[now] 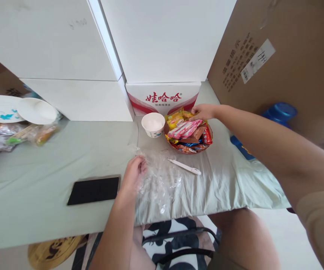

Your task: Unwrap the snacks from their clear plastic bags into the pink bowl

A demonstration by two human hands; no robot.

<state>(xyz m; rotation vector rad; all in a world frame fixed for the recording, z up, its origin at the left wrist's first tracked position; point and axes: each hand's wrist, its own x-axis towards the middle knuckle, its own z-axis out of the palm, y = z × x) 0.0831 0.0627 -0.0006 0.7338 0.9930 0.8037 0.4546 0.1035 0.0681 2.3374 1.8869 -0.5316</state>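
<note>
My left hand [136,169] is closed, slightly blurred, its fingers curled on a crumpled clear plastic bag [160,183] that lies on the cloth. At the far right side of a round bowl [211,141], my right hand [204,111] has its fingers pinched at a yellow snack packet [188,115]. Colourful wrapped snacks fill this bowl, among them a pink-and-white packet [184,129] and a red one [206,135]. Just left of it stands a white paper bowl [153,125]. A white utility knife [184,166] rests in front, blade part pointing left.
On the left lies a black phone or tablet [93,190]. White bowls [36,111] and bagged items [18,135] sit at the far left. White cartons [163,98] stand behind, and a large brown box [296,71] at right. Blue-capped objects [279,112] show past my right arm.
</note>
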